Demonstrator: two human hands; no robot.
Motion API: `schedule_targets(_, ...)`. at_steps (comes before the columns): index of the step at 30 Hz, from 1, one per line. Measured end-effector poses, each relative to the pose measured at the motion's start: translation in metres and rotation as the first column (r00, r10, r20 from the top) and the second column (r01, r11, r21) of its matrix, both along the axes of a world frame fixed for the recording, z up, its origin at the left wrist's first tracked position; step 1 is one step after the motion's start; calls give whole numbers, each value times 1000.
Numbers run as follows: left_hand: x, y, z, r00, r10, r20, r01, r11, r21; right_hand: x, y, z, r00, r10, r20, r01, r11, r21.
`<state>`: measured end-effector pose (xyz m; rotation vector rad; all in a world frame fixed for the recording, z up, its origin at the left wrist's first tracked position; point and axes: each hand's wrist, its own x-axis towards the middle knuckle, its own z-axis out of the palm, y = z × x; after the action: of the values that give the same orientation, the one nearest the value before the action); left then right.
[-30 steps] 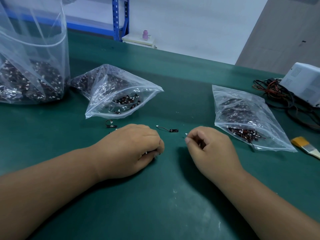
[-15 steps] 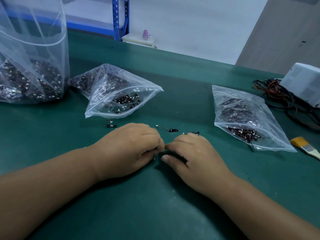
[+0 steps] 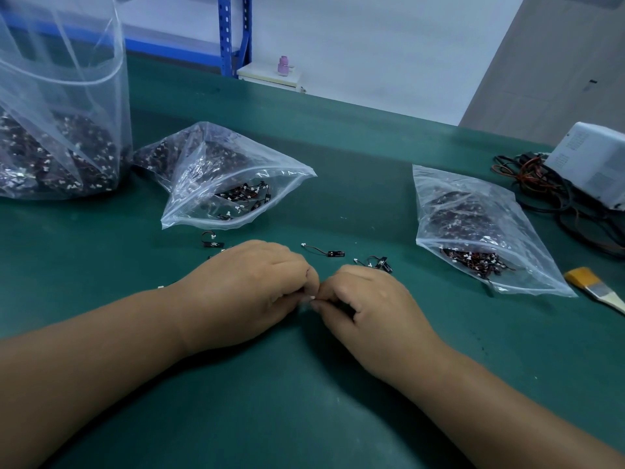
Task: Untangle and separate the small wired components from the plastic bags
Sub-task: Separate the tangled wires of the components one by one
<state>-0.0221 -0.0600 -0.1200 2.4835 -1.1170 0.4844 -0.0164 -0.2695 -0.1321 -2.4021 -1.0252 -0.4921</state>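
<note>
A white-tipped wired component (image 3: pixel 311 297) sits mid-tabletop (image 3: pixel 304 411), pinched between the curled fingertips of the left hand (image 3: pixel 250 292) and right hand (image 3: pixel 368 309). A loose component (image 3: pixel 324 251) lies just beyond them, and an open plastic bag (image 3: pixel 233 177) lies farther toward the far edge.

Green table (image 3: pixel 355 184): three bags (image 3: pixel 216 177), wired components (image 3: pixel 324 252), brush (image 3: pixel 595 287), cables (image 3: pixel 541 194), white box (image 3: pixel 595 164).

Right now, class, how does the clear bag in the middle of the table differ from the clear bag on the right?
The middle bag stands puffed up, its mouth gaping toward the person; the right bag lies flatter. The middle bag sits beyond the left hand; the right bag lies next to the brush. Both are clear zip bags holding small wired components on the green table.
</note>
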Motion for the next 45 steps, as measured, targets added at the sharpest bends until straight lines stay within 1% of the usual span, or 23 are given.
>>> schedule_targets(3,1,0,-1,1000,13,-2,-13,1000,-4,1,-3,-1,999,-16,-35,19,997,70)
schedule_targets(7,1,1,-2,999,34,-14,-34,999,6,7,-14,-1,999,-42,-26,46,990,137)
schedule_targets(10,2,2,-3,997,72,-15,-71,996,58,15,-22,-3,994,-103,-31,107,973,206)
schedule_targets(14,3,2,-4,994,104,-23,-101,990,97,25,-27,-5,974,-223,-46,222,892,394)
schedule_targets(17,0,2,-3,989,141,-35,-136,984,115,32,-32,-5,948,-307,-88,311,826,471)
schedule_targets(18,0,3,-2,987,159,-39,-154,981,115,35,-34,-6,938,-333,-99,339,820,461)
schedule_targets(21,-2,2,-1,976,213,-43,-205,969,139,37,-37,-9,910,-399,-108,410,837,363)
schedule_targets(23,-2,2,-2,971,232,-48,-224,965,135,35,-36,-8,909,-410,-81,411,845,342)
schedule_targets(26,-2,1,-4,963,264,-51,-257,959,118,26,-32,-4,950,-308,58,279,916,287)
schedule_targets(28,0,1,-4,959,280,-34,-274,954,120,19,-26,-3,971,-198,135,173,969,179)
schedule_targets(30,1,1,-3,962,270,-28,-264,954,140,12,-20,-3,977,-103,185,89,993,84)
schedule_targets(32,2,1,-2,972,236,-26,-229,961,156,7,-14,-2,986,-35,163,30,999,33)
schedule_targets(34,2,0,-2,979,204,-19,-199,968,152,2,-9,1,991,-16,130,19,1000,-18)
schedule_targets(38,2,0,-3,989,144,-21,-139,980,142,-1,-4,5,997,-76,18,78,982,-170)
schedule_targets(40,2,1,-3,993,113,-16,-110,983,146,-1,-3,5,996,-92,-14,87,972,-218)
schedule_targets(42,3,1,-4,995,97,-10,-95,984,149,0,-2,5,996,-89,-13,83,968,-237)
schedule_targets(45,3,1,-4,997,79,-17,-76,987,145,1,-2,3,998,-61,14,63,976,-209)
